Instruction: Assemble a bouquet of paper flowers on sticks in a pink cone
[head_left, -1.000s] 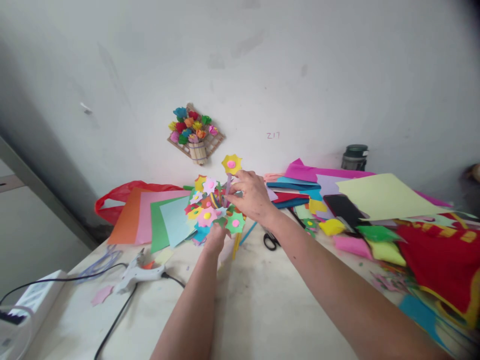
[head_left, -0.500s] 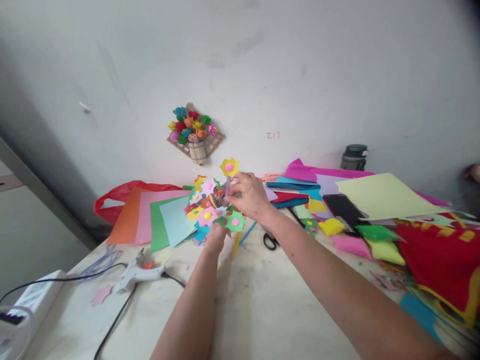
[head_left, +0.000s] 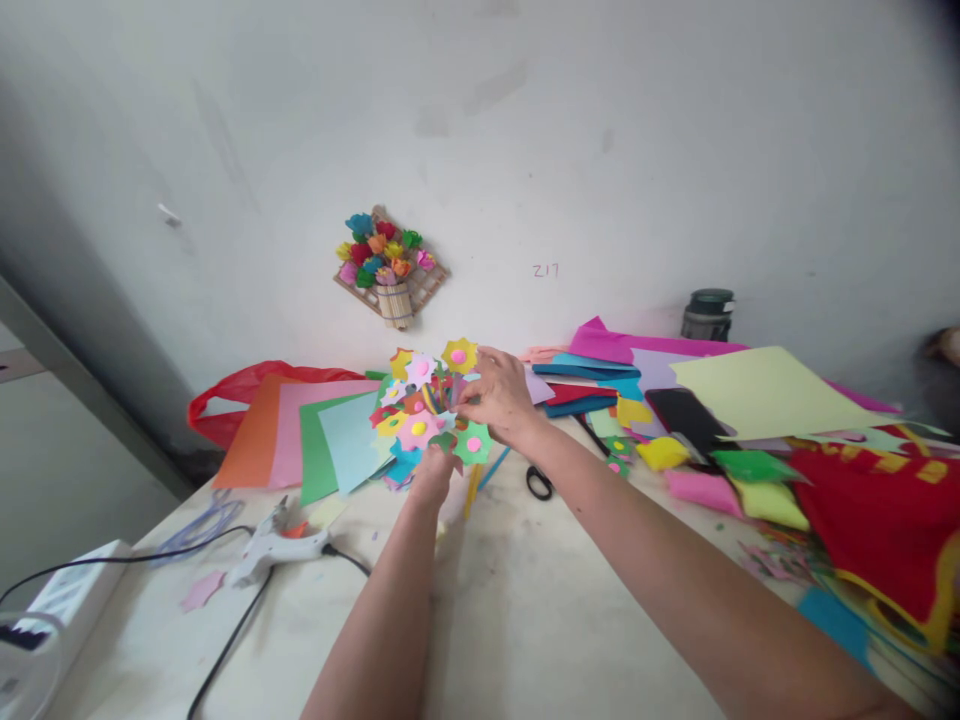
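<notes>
Likely for control, the right hand [head_left: 499, 395] pinches a yellow paper flower [head_left: 460, 356] low, toward the table's [head_left: 532, 610] back edge; left hand's [head_left: 436, 476] grip hidden.

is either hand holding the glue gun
No, the glue gun lies on the table while the left hand and right hand are at the paper flowers.

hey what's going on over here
A person's right hand pinches the purple stem of a pink-centred yellow paper flower at the edge of a colourful bunch of paper flowers. Their left hand is at the bunch's base, its grip partly hidden. A white glue gun lies on the pale table.
</notes>
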